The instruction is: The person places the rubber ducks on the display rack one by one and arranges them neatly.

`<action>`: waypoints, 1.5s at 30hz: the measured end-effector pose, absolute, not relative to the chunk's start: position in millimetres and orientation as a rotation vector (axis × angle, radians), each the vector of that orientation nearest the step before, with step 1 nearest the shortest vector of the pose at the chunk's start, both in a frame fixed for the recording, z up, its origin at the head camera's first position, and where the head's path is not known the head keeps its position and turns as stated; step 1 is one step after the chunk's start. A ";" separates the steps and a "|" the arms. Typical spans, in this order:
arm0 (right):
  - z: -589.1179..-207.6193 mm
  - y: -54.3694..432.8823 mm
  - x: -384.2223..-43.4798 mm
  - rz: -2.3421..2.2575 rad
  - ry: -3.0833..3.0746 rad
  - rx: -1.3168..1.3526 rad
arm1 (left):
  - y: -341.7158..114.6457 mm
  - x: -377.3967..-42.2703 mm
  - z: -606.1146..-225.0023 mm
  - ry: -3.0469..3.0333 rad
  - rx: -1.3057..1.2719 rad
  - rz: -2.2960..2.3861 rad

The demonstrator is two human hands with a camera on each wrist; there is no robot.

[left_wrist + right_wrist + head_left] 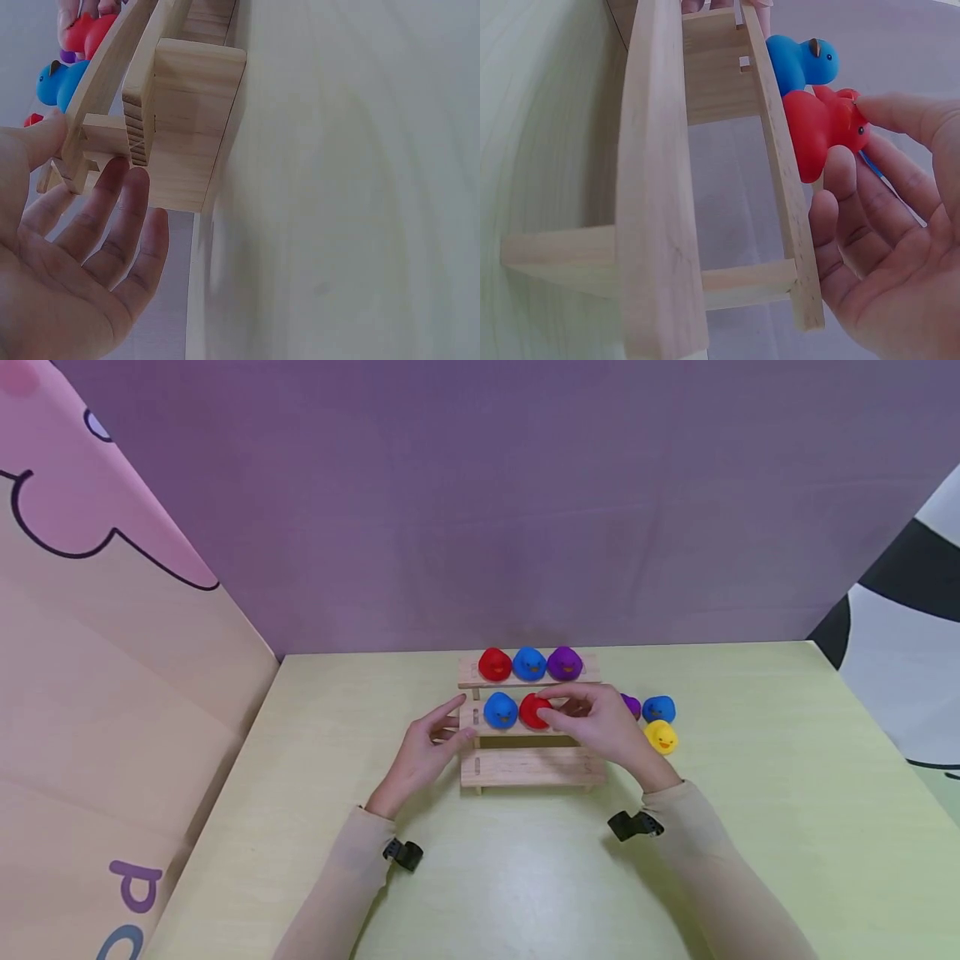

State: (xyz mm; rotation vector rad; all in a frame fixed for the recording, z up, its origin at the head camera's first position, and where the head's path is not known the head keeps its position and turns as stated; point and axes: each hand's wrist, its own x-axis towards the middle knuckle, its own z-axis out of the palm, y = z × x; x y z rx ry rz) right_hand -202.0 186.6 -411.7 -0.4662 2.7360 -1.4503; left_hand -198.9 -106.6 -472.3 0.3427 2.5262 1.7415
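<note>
A three-tier wooden stand [532, 767] is on the table. My left hand [423, 753] holds its left end at the middle tier, thumb at the front edge and index finger at the back. In the left wrist view the other fingers of that hand [97, 262] spread below the board. My right hand [600, 722] pinches a red rubber duck [533, 712] between thumb and fingers. This duck sits on the middle tier, close beside a blue duck [500, 711], as the right wrist view also shows.
On the top tier stand a red duck [495, 664], a blue duck [529, 664] and a purple duck [565, 664]. Right of the stand, on the table, are a blue duck [658, 709], a yellow duck [662, 737] and a partly hidden purple duck [633, 705]. A purple backdrop [540, 510] rises behind.
</note>
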 end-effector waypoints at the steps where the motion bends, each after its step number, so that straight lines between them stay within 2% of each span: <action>1: -411.7 186.4 -202.1 -1.448 2.737 -0.466 | -106.4 -198.9 -472.1 2.526 0.344 1.743; 26: -412.8 181.2 -199.3 -1.456 2.730 -0.450 | -109.6 -196.3 -473.0 2.521 0.319 1.755; 45: -412.5 204.9 -191.9 -1.502 2.711 -0.458 | -108.4 -198.9 -474.4 2.522 0.338 1.745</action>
